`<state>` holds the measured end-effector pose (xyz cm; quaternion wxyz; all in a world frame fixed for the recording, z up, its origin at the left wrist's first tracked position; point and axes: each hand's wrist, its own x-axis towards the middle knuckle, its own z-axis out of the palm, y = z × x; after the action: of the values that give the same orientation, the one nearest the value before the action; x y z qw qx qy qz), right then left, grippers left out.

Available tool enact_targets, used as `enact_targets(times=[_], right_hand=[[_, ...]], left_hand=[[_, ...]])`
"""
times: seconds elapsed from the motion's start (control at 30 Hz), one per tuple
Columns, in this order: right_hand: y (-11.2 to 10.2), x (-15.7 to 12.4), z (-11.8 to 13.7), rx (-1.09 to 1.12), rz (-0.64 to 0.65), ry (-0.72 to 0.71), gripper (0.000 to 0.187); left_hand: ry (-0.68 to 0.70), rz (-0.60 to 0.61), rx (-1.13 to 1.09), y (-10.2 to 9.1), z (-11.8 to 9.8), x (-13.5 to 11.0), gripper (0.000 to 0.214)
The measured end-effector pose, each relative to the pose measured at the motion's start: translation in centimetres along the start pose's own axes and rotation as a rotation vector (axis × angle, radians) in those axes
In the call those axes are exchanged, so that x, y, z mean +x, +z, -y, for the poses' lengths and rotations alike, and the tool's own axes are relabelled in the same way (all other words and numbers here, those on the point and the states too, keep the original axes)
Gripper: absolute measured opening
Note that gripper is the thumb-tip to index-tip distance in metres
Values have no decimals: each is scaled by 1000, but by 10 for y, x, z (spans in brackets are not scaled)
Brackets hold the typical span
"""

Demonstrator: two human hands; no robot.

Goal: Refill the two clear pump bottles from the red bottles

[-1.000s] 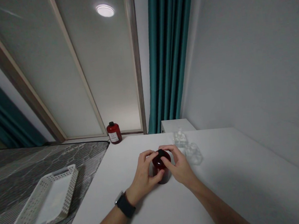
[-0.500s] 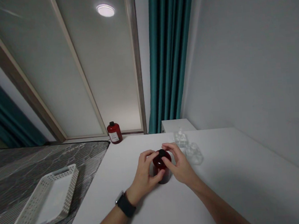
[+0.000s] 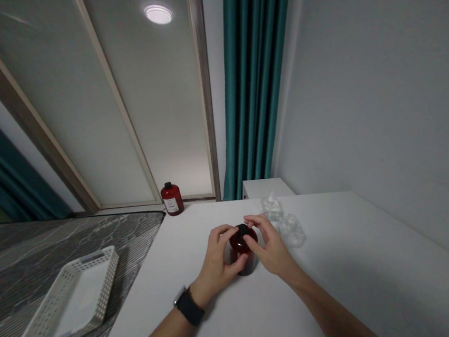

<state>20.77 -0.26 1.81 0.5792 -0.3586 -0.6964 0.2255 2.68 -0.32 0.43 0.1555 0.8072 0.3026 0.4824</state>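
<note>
A dark red bottle [image 3: 239,245] with a black cap [image 3: 242,230] stands upright on the white table [image 3: 239,326], between my two hands. Around its left side curl the fingers of my left hand [image 3: 216,262], gripping the body, with the thumb low at the front. My right hand [image 3: 271,247] pinches at the cap from the right, thumb in front and fingers behind. My hands hide parts of the bottle's sides. Just beyond my right hand lie clear plastic pieces [image 3: 292,231], whose kind I cannot make out.
Another red bottle [image 3: 172,199] with a white label and black cap stands at the table's far left corner. A white perforated basket [image 3: 101,302] sits lower left, off the table. Behind are a teal curtain [image 3: 253,81], a white cabinet [image 3: 266,188] and a wall on the right.
</note>
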Motion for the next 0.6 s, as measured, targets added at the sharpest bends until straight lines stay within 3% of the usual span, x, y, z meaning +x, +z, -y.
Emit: enact_targets(times=[0.17, 0.6], right_hand=[[-1, 0, 2, 10, 48, 34, 37], [-1, 0, 3, -26, 17, -5, 36]], left_hand=[[-3, -2, -5, 0, 0, 0, 63], [7, 2, -2, 2, 3, 0, 63]])
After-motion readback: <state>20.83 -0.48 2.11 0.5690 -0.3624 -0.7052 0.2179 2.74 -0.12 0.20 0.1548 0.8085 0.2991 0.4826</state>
